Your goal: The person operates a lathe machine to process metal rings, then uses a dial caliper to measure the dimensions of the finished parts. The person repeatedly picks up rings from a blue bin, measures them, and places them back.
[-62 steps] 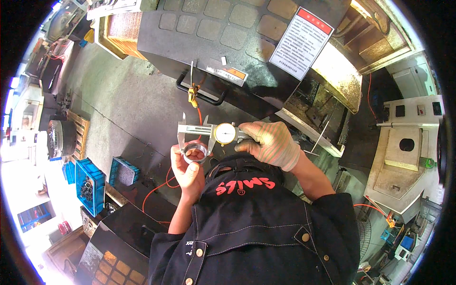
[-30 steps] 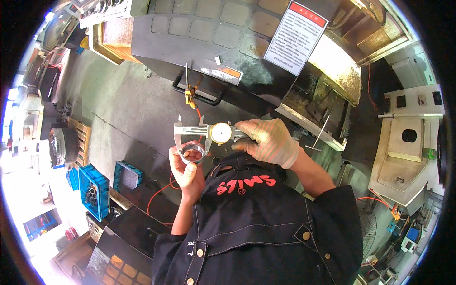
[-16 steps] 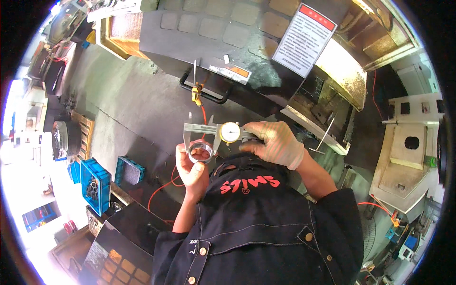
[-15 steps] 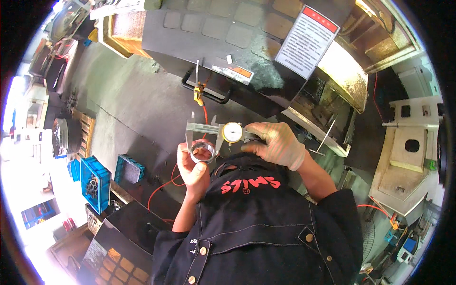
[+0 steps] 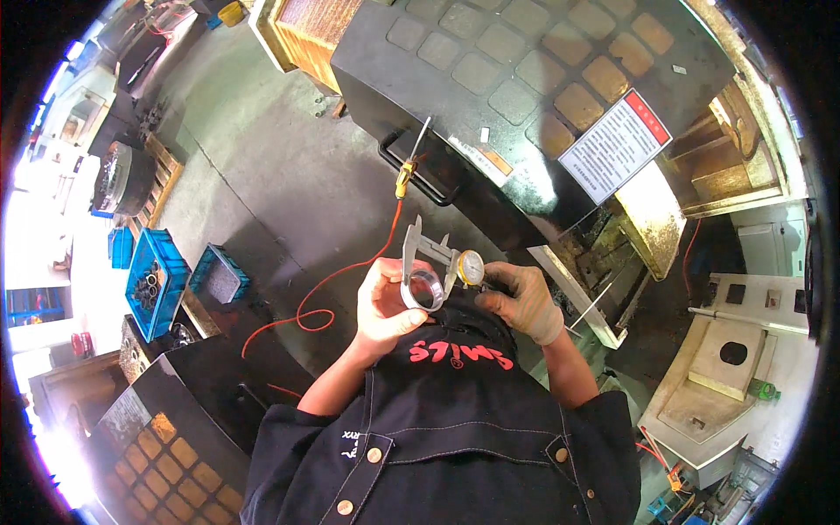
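My bare left hand (image 5: 380,304) holds a shiny metal ring (image 5: 409,296) by its rim, the thumb at the near edge and the fingers behind. The dial caliper (image 5: 435,251) lies across the ring, its long jaws on either side of it; whether both touch the metal I cannot tell. Its round, yellow-rimmed dial (image 5: 471,268) faces up. In a pale work glove, my right hand (image 5: 527,304) is closed on the caliper's beam end, just right of the dial. Both hands are in front of my dark apron (image 5: 472,402).
Ahead stands a dark machine cover (image 5: 394,74) with a black handle (image 5: 416,179). A yellow air gun (image 5: 404,178) hangs there on a red hose (image 5: 386,249). To the left are a blue crate (image 5: 145,319) of rings and another blue crate (image 5: 234,264). An open machine bay (image 5: 604,254) is at right.
The caliper, level before, now slopes down to the right. My hands and the ring have shifted right in the picture, and the surroundings have turned with the view. Both holds remain.
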A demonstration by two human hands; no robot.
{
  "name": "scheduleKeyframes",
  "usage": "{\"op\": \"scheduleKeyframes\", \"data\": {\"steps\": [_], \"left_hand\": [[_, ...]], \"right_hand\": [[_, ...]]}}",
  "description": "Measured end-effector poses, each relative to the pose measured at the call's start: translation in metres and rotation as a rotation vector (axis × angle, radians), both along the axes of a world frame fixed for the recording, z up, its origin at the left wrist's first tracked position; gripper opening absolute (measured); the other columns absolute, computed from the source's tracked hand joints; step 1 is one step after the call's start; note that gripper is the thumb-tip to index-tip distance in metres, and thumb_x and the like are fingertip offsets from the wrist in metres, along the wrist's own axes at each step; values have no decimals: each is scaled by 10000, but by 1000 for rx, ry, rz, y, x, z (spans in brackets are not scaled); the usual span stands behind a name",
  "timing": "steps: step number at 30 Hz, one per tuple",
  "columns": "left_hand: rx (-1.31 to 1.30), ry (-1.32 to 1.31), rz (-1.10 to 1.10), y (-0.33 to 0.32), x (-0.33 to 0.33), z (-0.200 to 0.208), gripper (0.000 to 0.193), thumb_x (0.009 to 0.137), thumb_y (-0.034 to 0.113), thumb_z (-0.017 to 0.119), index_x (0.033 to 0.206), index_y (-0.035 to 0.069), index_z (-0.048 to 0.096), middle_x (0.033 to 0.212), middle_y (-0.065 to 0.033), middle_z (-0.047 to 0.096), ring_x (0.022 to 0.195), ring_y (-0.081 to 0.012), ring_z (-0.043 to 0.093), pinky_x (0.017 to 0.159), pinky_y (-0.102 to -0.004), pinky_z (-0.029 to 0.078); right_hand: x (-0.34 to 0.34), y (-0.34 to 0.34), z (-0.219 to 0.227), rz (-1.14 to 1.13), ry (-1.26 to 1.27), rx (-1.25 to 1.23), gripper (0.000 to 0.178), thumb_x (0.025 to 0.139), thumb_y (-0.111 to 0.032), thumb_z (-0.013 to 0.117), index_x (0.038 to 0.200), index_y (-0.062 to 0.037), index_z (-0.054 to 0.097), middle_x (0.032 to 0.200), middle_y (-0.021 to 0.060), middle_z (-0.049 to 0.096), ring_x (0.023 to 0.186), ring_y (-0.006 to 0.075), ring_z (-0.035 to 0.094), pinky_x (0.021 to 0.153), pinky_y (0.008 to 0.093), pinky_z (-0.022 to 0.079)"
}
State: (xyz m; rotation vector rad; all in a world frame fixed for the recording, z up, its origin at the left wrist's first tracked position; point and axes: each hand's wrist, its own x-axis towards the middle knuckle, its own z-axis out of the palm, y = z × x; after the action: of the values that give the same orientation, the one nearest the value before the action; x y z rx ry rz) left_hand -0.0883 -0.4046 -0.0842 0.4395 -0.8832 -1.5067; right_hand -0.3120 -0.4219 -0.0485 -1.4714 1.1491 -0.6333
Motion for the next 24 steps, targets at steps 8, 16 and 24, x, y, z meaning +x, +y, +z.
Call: {"op": "scheduleKeyframes", "data": {"steps": [8, 16, 24], "left_hand": [[10, -10, -19, 2, 7, 3, 578, 709, 160, 783, 1157, -1, 456, 1132, -172, 540, 999, -251, 563, 868, -385, 469], [14, -11, -35, 2, 8, 0, 618, 717, 169, 776, 1203, -16, 443, 1143, -163, 540, 1030, -252, 555, 899, -392, 455], [42, 35, -77, 3, 8, 3, 614, 723, 168, 769, 1207, -22, 444, 1147, -141, 535, 1065, -237, 540, 933, -396, 434]], "right_hand": [[6, -2, 13, 5, -5, -143, 285, 735, -122, 717, 962, 22, 623, 793, 92, 638, 717, 89, 572, 652, 257, 473], [4, -3, 6, 35, 2, -116, 285, 738, -120, 710, 967, 24, 620, 765, 92, 631, 679, 88, 564, 625, 267, 471], [5, -6, 10, 69, 6, -123, 293, 718, -100, 703, 975, 18, 624, 775, 86, 638, 716, 96, 568, 663, 264, 470]]}}
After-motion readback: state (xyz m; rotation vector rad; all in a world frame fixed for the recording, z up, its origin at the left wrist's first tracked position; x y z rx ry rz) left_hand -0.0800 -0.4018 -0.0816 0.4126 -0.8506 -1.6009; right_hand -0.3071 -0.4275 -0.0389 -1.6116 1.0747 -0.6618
